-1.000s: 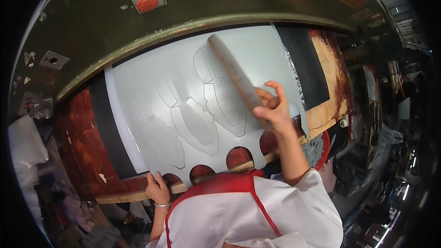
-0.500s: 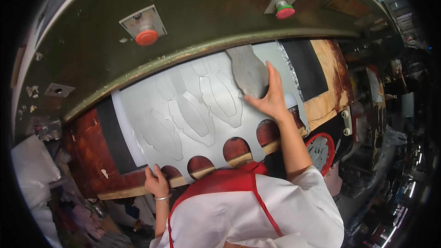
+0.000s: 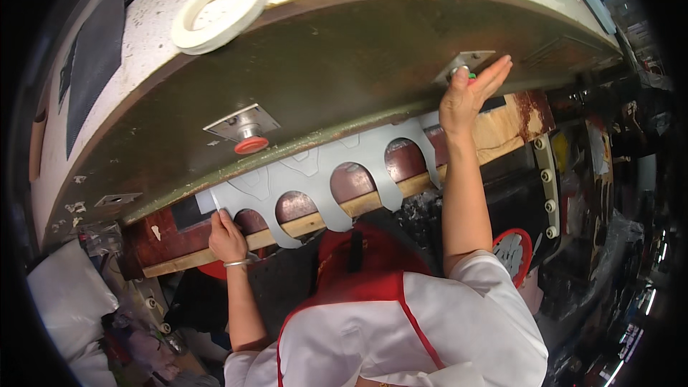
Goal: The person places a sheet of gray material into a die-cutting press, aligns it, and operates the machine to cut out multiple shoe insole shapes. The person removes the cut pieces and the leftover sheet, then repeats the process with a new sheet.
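A grey sheet (image 3: 326, 175) lies on the worn red-brown board of a machine. Rounded cut-outs run along its near edge, and outlined shapes are marked on its surface. My left hand (image 3: 228, 240) pinches the sheet's near left corner, fingers closed. Up at the green machine front (image 3: 344, 75), my right hand (image 3: 467, 104) is stretched out flat at a push button with a green ring, its fingers straight and the hand partly covering the button. Whether the button is pressed in cannot be made out. The far part of the sheet is hidden beneath the machine front.
A red push button (image 3: 251, 145) sits on the machine front to the left. On the ledge above lies a roll of white tape (image 3: 219, 14). A red-rimmed round container (image 3: 527, 251) holding grey scraps stands at the right. Plastic bags (image 3: 68, 290) are heaped at the left.
My right hand has left the grey shaped block on the sheet and moved up to the button. The block is now out of sight. My left hand stays at the sheet's corner.
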Tool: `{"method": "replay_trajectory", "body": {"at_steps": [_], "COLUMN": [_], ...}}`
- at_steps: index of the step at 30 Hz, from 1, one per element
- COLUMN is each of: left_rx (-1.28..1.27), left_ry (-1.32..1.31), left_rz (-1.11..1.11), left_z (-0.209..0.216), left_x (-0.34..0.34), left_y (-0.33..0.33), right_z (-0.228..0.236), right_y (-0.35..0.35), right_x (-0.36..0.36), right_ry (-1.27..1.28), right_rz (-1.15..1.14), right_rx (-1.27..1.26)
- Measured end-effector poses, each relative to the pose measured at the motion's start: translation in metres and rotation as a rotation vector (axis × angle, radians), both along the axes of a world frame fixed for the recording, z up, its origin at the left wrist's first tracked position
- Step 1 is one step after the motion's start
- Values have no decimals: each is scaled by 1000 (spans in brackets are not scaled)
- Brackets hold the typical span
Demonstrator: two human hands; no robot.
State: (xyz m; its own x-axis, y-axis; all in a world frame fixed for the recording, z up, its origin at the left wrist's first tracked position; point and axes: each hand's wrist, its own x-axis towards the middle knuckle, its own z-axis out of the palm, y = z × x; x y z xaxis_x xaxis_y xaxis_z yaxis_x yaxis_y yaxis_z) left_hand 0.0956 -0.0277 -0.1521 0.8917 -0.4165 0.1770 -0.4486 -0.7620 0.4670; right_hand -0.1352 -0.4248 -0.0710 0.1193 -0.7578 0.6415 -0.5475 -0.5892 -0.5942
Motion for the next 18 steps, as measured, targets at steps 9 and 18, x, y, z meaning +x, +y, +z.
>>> {"method": "replay_trajectory", "body": {"at_steps": [9, 18], "left_rx": [-235, -464], "left_ry": [185, 220], "left_rz": [73, -46], "left_z": [4, -8], "left_x": [-6, -34], "left_y": [6, 48], "right_z": [-61, -77], "right_y": [78, 104], "right_x": [-60, -108], "right_ry": [190, -63], "right_rz": [44, 313], "right_rx": [694, 707]}}
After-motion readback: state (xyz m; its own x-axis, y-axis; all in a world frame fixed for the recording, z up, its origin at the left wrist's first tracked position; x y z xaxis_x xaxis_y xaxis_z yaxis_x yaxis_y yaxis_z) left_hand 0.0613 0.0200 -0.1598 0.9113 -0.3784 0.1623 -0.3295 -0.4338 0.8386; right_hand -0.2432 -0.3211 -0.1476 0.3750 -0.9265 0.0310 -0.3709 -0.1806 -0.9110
